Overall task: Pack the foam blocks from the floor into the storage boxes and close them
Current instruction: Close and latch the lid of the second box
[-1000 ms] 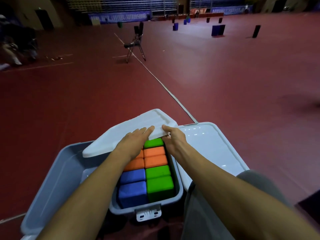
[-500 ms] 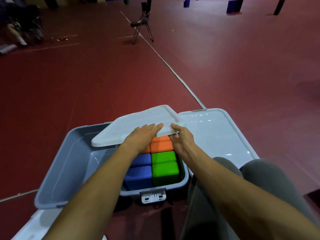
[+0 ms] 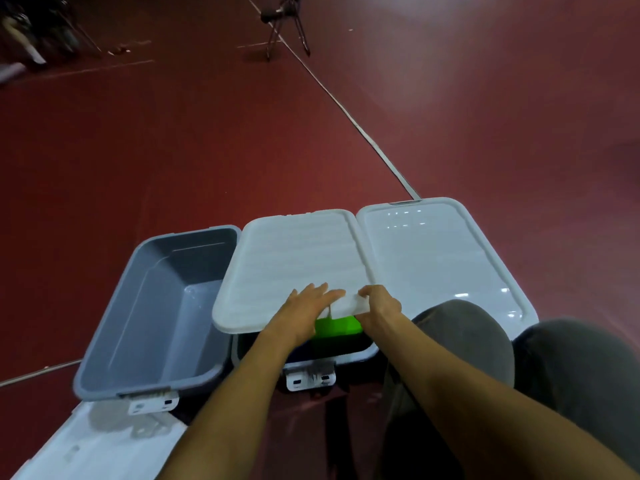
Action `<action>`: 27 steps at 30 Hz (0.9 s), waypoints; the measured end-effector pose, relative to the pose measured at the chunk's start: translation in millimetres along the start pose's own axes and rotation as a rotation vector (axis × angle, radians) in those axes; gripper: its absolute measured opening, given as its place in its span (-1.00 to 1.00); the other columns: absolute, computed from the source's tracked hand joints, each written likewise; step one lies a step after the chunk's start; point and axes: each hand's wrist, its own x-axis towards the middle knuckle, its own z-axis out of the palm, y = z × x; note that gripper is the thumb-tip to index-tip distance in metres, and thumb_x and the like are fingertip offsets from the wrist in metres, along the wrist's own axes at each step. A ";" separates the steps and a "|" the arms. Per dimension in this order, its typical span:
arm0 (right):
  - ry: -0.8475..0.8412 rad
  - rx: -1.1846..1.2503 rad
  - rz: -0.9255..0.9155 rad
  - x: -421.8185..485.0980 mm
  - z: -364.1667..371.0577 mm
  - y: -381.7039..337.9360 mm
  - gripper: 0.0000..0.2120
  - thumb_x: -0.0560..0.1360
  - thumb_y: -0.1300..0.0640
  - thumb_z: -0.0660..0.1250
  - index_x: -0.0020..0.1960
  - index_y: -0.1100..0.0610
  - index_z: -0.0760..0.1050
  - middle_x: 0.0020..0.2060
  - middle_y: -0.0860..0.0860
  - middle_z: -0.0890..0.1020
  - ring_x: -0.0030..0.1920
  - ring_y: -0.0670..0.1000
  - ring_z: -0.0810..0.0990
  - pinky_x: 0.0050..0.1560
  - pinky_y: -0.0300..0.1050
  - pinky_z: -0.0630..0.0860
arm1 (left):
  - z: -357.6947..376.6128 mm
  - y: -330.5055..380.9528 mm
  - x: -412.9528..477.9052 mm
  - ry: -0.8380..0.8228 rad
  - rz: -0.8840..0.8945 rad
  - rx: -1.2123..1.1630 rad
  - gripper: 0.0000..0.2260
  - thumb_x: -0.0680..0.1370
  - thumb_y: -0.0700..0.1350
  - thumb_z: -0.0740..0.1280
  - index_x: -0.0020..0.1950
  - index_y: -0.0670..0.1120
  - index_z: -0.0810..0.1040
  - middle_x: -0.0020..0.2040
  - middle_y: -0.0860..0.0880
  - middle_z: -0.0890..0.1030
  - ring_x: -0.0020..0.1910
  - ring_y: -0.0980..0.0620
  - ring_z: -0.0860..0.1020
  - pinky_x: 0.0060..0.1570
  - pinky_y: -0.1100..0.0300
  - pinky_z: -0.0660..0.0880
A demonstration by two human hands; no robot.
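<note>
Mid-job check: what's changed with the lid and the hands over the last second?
The white lid has swung down over the middle box, from tilted to nearly flat; only a green block still shows at the near edge. Nothing let go: left hand stays flat on the lid, right hand still holds its near edge. The empty grey box and the closed box are unchanged.

A dark red sports floor (image 3: 173, 150) spreads out all round me. A thin white painted line (image 3: 346, 112) runs across it from the far edge down towards me, and a black folding metal stand (image 3: 284, 22) straddles that line near the far edge. In the far left corner lies a dark, blurred heap (image 3: 31, 32), with small pale scraps (image 3: 119, 50) near it. My grey-trousered knees (image 3: 467, 341) fill the near right corner.
</note>
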 end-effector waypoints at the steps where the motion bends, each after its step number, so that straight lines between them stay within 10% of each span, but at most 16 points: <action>1: 0.002 -0.028 0.044 7.8 -2.7 3.2 -0.73 0.46 0.29 0.42 0.13 0.28 0.46 -0.01 0.23 0.60 -0.05 0.24 0.60 -0.07 0.02 0.62 | 9.2 2.1 -2.1 -0.016 -0.003 -0.005 -0.10 0.48 -0.53 0.18 0.62 0.22 0.03 0.65 -0.02 0.03 0.61 -0.09 0.01 0.57 -0.11 -0.02; 4: -0.065 -0.241 0.158 52.1 -8.5 15.6 -0.54 0.48 0.19 0.44 0.32 0.30 0.43 0.14 0.21 0.58 0.15 0.20 0.57 0.24 0.07 0.53 | 35.2 0.0 -5.7 -0.010 -0.015 0.008 -0.07 0.47 -0.53 0.20 0.63 0.21 -0.01 0.65 -0.01 0.00 0.62 -0.09 -0.02 0.57 -0.12 -0.03; 14: -0.131 -0.991 -0.081 30.0 -25.9 20.6 -0.55 0.63 0.07 0.30 0.45 0.25 0.35 0.36 0.10 0.51 0.35 0.07 0.51 0.34 -0.19 0.38 | 79.1 12.3 0.8 -0.046 -0.071 0.035 0.03 0.41 -0.56 0.23 0.63 0.21 -0.10 0.65 -0.06 -0.09 0.61 -0.18 -0.15 0.55 -0.23 -0.08; 21: -0.054 -0.432 0.111 63.9 -23.2 44.7 -0.46 0.57 0.13 0.20 0.53 -0.04 0.21 0.27 -0.25 0.25 -0.16 -0.14 0.68 0.19 0.14 0.60 | 110.5 9.7 4.0 -0.076 -0.132 0.025 0.04 0.42 -0.56 0.23 0.59 0.29 -0.11 0.63 -0.17 -0.17 0.58 -0.31 -0.22 0.54 -0.27 -0.07; 24: -0.032 -0.821 0.039 68.0 -32.5 49.0 -0.45 0.57 -0.03 0.31 0.47 0.19 0.34 0.27 0.03 0.53 0.17 0.05 0.64 0.25 -0.05 0.52 | 131.4 13.0 3.8 0.122 -0.117 0.135 -0.11 0.47 -0.36 0.37 0.59 0.28 0.06 0.61 -0.25 0.06 0.56 -0.39 0.04 0.45 -0.33 0.19; 27: -0.037 -1.204 -0.021 56.1 -28.4 52.7 -0.54 0.58 -0.03 0.33 0.39 0.19 0.42 0.25 0.08 0.57 0.31 0.13 0.54 0.29 -0.09 0.44 | 139.7 7.4 5.1 -0.052 -0.136 0.108 -0.16 0.58 -0.32 0.23 0.59 0.29 -0.17 0.62 -0.22 -0.17 0.57 -0.37 -0.18 0.52 -0.31 -0.06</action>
